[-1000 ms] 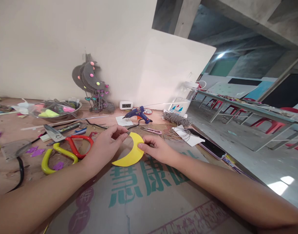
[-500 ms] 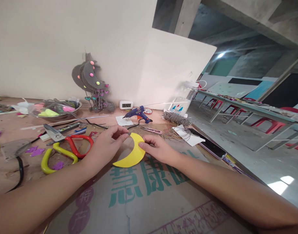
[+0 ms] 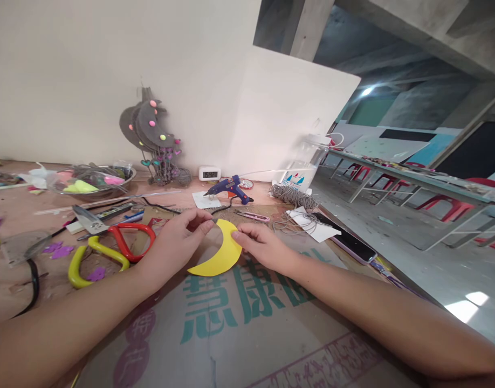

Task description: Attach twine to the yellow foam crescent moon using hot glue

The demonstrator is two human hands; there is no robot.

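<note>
A yellow crescent moon cutout [image 3: 221,256], flat and thin, is held just above the printed board. My right hand [image 3: 260,245] pinches its outer edge between thumb and fingers. At the crescent's upper tip, my left hand [image 3: 186,234] is closed in a pinch. A small grey piece [image 3: 214,221] shows between those fingertips and the tip; its kind is too small to tell. Left of my left hand lie large scissors [image 3: 134,256] with one red and one yellow handle loop. Beyond my hands rests a blue glue gun [image 3: 230,188].
Grey cord [image 3: 294,196], a phone [image 3: 348,242] and a clear jug [image 3: 306,164] stand to the right. A small snipper [image 3: 253,216] and a digital clock [image 3: 209,173] are behind. Grey felt moon hangings [image 3: 146,126] lean by the wall, near a filled bowl [image 3: 130,175].
The crescent has shifted very slightly upward, and my right thumb sits a little higher along its edge. My left hand keeps its pinch at the tip.
</note>
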